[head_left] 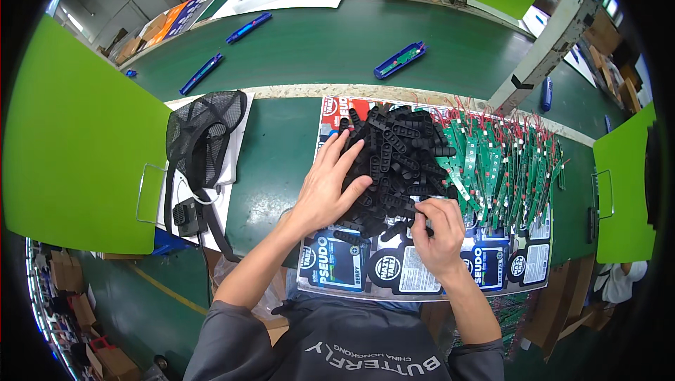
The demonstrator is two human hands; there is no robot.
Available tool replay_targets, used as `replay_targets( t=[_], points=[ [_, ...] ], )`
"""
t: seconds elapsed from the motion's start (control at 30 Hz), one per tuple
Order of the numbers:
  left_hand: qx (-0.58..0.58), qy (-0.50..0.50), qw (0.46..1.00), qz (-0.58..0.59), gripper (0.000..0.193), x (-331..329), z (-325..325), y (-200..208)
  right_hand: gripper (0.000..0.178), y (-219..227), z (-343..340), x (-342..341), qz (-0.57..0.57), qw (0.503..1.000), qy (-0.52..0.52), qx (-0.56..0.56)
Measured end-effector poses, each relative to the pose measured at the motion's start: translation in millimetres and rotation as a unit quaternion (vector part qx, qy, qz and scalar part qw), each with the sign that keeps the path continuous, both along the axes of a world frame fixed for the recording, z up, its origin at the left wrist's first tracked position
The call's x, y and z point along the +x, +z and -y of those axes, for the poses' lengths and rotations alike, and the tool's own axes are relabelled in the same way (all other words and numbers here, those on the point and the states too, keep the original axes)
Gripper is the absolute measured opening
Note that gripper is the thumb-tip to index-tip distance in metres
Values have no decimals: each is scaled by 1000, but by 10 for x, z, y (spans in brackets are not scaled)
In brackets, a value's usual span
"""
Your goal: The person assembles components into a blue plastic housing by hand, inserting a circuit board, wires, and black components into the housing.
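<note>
A heap of small black slotted strips [394, 149] lies on a printed sheet [383, 261] on the green bench. My left hand [329, 180] rests against the left side of the heap, fingers spread, holding nothing. At the heap's near right edge, my right hand [439, 233] has thumb and forefinger pinched together on what looks like one black strip; the fingers partly cover it. Just right of the heap, many narrow green circuit boards [492, 170] with red wires lie side by side.
Across the far side runs a green conveyor belt [309, 43] carrying blue housings, one open with a board inside [401, 61]. A black mesh cap [211, 124] lies at left. Lime-green panels [77, 142] flank the bench; a metal post [541, 47] rises at far right.
</note>
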State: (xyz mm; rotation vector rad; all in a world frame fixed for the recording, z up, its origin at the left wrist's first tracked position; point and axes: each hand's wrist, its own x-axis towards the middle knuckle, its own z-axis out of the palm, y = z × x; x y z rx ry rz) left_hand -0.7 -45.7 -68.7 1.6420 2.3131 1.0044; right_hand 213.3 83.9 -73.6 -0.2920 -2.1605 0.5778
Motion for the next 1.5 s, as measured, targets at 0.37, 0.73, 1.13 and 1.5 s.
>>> replay_targets(
  t=[0.37, 0.73, 1.13, 1.5],
  points=[
    [-6, 2, 1000, -21, 84, 107, 99, -30, 25, 3, 38, 58, 21, 1000, -13, -18],
    [-63, -92, 990, -85, 106, 330, 219, 239, 26, 30, 6, -8, -8, 1000, -12, -12],
    [-28, -109, 989, -97, 100, 437, 161, 198, 26, 15, -30, 38, -12, 1000, -15, -24],
    [-25, -96, 987, -125, 94, 483, 152, 207, 26, 30, -21, 44, -21, 999, -14, -29]
  ],
)
